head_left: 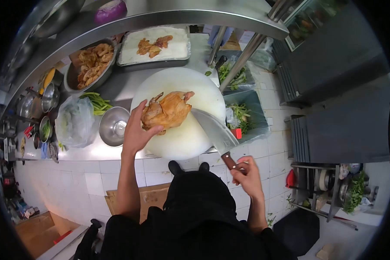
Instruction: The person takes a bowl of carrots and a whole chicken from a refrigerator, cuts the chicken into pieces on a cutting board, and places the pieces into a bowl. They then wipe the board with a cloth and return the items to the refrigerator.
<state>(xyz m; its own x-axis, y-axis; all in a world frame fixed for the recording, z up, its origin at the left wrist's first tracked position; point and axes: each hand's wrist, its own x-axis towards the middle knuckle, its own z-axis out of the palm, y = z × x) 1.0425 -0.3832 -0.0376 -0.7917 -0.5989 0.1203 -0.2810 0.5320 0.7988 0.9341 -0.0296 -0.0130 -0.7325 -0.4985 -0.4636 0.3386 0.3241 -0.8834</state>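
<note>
A whole browned bird (169,110) lies on a round white cutting board (177,145). My left hand (138,130) is at the bird's left side, thumb and fingers spread around its edge. To the right, my right hand (245,173) is closed on the wooden handle (228,160) of a cleaver (216,132). The broad blade lies across the board's right edge, its far end close to the bird's right side.
Left of the board stand an empty metal bowl (114,126), a plastic bag (76,122) and green stalks (97,103). Behind are a bowl (68,82) of meat and a white-filled tray (188,43). A metal shelf (177,16) overhangs. A lined bin (264,119) is right.
</note>
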